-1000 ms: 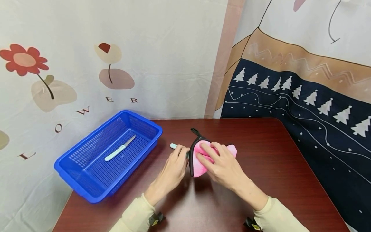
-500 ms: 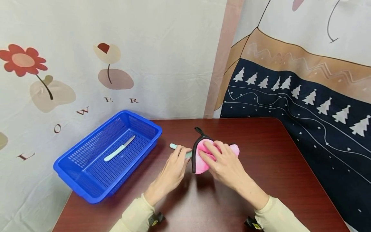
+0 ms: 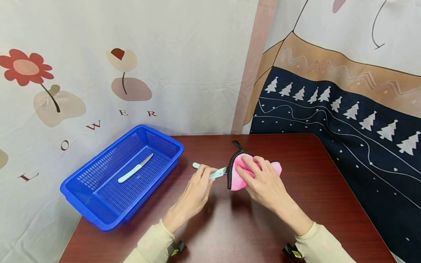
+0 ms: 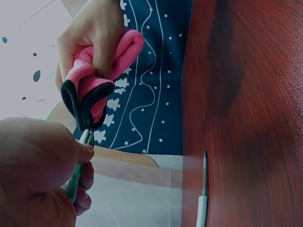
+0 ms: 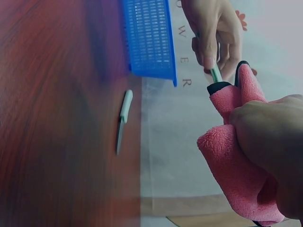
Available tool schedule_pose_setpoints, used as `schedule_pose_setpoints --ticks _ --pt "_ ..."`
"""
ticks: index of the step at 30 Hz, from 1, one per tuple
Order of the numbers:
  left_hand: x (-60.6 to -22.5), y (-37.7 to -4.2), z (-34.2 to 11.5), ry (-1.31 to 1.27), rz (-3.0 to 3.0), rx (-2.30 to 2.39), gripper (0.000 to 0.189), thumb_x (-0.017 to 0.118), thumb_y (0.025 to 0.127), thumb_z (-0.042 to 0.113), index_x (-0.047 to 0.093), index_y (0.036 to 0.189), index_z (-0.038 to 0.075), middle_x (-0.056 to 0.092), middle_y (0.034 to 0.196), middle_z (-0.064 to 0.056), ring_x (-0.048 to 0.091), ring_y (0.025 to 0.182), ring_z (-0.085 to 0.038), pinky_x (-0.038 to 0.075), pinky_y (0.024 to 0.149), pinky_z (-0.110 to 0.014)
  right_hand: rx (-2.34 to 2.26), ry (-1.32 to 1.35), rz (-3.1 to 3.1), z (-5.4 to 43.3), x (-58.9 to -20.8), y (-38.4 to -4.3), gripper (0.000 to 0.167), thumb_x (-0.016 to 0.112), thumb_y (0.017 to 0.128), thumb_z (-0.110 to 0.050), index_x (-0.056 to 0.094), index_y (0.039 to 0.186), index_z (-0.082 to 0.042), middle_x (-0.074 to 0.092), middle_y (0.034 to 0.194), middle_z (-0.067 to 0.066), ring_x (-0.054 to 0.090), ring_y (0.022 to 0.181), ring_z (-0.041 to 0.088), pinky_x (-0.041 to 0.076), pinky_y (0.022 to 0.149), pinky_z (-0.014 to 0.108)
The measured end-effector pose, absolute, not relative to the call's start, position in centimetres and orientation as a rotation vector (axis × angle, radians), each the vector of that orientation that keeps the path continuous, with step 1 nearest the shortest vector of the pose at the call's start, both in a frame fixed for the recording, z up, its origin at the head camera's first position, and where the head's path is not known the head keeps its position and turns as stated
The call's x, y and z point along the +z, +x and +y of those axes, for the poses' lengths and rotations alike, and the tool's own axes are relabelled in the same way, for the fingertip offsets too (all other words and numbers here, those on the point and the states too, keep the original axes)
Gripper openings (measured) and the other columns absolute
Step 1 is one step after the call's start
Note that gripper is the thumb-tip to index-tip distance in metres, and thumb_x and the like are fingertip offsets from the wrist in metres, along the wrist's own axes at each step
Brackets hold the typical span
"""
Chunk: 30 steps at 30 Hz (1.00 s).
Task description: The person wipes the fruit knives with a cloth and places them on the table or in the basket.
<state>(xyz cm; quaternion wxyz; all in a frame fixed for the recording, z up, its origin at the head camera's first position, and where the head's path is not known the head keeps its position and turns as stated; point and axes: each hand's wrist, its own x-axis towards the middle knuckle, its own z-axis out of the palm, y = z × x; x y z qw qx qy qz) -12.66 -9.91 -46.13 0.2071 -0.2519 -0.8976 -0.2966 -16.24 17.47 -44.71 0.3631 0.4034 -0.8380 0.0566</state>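
Observation:
In the head view my left hand (image 3: pixel 196 191) grips a mint-green-handled tool (image 3: pixel 217 173) with a round mark near its metal end. I cannot tell its exact kind. The metal runs into a folded pink cloth (image 3: pixel 237 179) with black edging and a black hanging loop. My right hand (image 3: pixel 264 182) pinches this cloth round the metal, hiding most of it. Both hands are above the table. Behind my left hand lies a pale-handled knife (image 3: pixel 196 165), mostly covered in the head view; the right wrist view shows that knife (image 5: pixel 125 106) flat on the table.
A blue plastic basket (image 3: pixel 98 164) stands on the left of the dark red wooden table (image 3: pixel 312 175). Inside it lies another knife (image 3: pixel 135 168) with a pale handle. Printed curtains (image 3: pixel 197 65) hang behind the table.
My right hand and the pink cloth have slid right along the tool, and more of its green handle and some metal now show. My left hand has stayed nearly in place.

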Motion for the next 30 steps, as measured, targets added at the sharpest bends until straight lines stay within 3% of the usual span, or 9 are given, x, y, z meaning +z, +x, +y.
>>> schedule_pose_setpoints --ticks 9,20,30 --pt "-46.1 -12.5 -10.2 -0.684 -2.504 -0.83 0.026 0.069 0.107 -0.001 0.066 0.133 -0.001 0.066 0.119 -0.012 0.072 0.099 -0.031 0.061 0.088 -0.05 0.158 0.989 -2.173 19.6 -44.7 -17.0 0.063 0.095 0.073 -0.014 0.079 0.134 -0.011 0.069 0.139 0.023 0.064 0.109 0.047 0.064 0.086 0.056" --pt "-45.8 -12.5 -10.2 -0.64 -2.472 -0.889 0.026 0.069 0.106 -0.004 0.067 0.132 0.0 0.064 0.114 -0.01 0.068 0.095 -0.021 0.063 0.085 -0.041 0.154 0.88 -2.267 22.8 -44.9 -17.2 0.062 0.091 0.075 -0.012 0.078 0.136 -0.009 0.067 0.144 0.028 0.063 0.112 0.053 0.06 0.086 0.061" --pt "-45.8 -12.6 -10.3 -0.629 -2.49 -0.899 0.026 0.07 0.107 -0.003 0.067 0.132 0.0 0.065 0.115 -0.01 0.07 0.095 -0.023 0.063 0.084 -0.042 0.27 0.893 -2.187 21.7 -44.3 -16.9 0.061 0.086 0.077 -0.009 0.077 0.137 -0.009 0.067 0.146 0.028 0.061 0.114 0.051 0.058 0.09 0.062"
